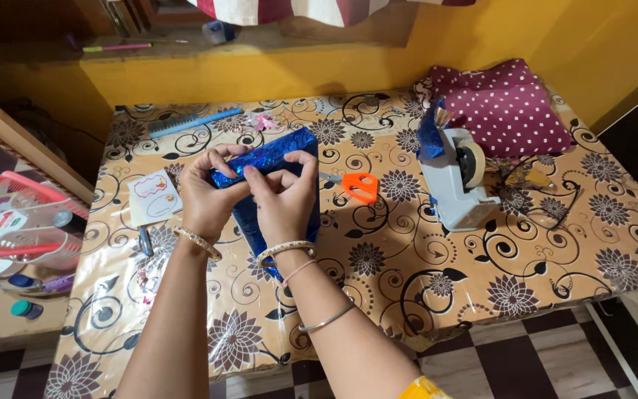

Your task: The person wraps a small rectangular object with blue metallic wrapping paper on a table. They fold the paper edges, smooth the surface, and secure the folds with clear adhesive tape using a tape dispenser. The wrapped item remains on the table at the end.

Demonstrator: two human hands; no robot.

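Where both hands meet, the parcel shows shiny, crinkled blue foil wrap; left hand and right hand fingers clamp its near fold.

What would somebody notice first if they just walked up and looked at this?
Probably the shiny blue wrapped parcel in the middle of the flowery tablecloth, with the left hand and right hand pinching its near edge. Next, the bright orange scissors just right of the hands, and the grey tape dispenser beyond them. A maroon dotted cloth sits in the far right corner.
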